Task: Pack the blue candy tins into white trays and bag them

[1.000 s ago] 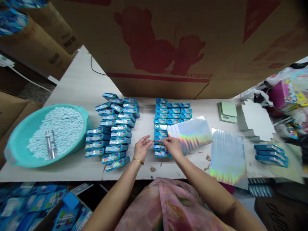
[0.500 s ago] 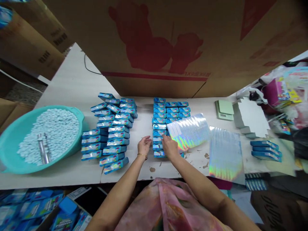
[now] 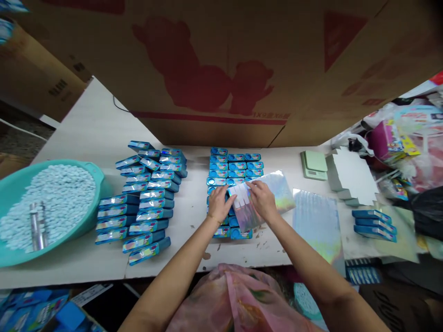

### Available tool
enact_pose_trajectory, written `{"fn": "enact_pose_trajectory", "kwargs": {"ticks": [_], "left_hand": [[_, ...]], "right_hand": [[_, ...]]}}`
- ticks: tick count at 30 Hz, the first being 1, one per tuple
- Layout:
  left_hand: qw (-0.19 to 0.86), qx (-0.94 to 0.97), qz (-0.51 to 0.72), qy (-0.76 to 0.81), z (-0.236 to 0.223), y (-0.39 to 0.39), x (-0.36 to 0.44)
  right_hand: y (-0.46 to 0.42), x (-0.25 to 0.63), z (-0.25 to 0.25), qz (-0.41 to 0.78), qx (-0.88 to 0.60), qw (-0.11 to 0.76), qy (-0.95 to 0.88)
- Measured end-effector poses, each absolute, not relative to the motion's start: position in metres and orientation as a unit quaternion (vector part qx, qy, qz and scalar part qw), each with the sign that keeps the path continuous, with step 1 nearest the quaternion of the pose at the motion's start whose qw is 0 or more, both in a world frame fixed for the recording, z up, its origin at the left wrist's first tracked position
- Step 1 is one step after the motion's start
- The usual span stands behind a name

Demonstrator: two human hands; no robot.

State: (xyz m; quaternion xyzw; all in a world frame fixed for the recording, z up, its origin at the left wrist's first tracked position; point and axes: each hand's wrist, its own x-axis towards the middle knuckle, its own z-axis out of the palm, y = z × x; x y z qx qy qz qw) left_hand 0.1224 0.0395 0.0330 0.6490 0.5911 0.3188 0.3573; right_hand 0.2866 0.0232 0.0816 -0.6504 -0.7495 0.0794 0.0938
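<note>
The left hand (image 3: pixel 218 203) lies over the block of blue cases (image 3: pixel 237 173), its thumb pointing to the shiny sheet (image 3: pixel 282 186); the right hand (image 3: pixel 261 198) rests upon this sheet, fingers bent near its far edge. Whether either hand grips something, one cannot tell. The sheet lies slanted across the block's right side and onto the bench (image 3: pixel 192 189).

At the bench's left end, a smooth turquoise tub (image 3: pixel 93 173) holds small pale-blue pieces (image 3: pixel 58 193). Rightwards, the sheet is silvery, with rainbow gloss and white strips at its left end; a second sheet (image 3: pixel 314 216) overhangs the bench's front edge.

Compared with the earlier frame, the left hand has come onto the block, and the right hand has moved rightwards.
</note>
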Motion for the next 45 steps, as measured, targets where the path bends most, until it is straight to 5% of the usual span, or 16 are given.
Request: {"fn": "enact_pose_trajectory", "kwargs": {"ticks": [6,10,16,20,25,30,37,45], "left_hand": [[0.436,0.567,0.292,0.635,0.018,0.064,0.159],[0.434,0.556,0.304,0.641,0.011,0.06,0.161],[0.424,0.56,0.323,0.634,0.015,0.061,0.162],[0.43,0.545,0.389,0.606,0.029,0.052,0.153],[0.633,0.329,0.46,0.529,0.053,0.021,0.124],[0.659,0.245,0.474,0.53,0.056,0.003,0.092],[0.593,0.249,0.464,0.609,0.035,0.007,0.059],[0.529,0.295,0.467,0.644,-0.008,0.023,0.054]], "right_hand": [[0.059,0.316,0.051,0.075,-0.556,-0.044,-0.826],[0.042,0.327,0.043,0.068,-0.523,-0.032,-0.849],[0.014,0.321,0.113,0.09,-0.589,0.102,-0.797],[0.011,0.304,0.149,0.213,-0.646,0.208,-0.703],[0.019,0.278,0.123,0.479,-0.656,0.331,-0.48],[0.012,0.241,0.095,0.605,-0.628,0.389,-0.297],[-0.004,0.194,0.059,0.509,-0.692,0.377,-0.347],[0.013,0.186,0.034,0.299,-0.761,0.246,-0.521]]}}
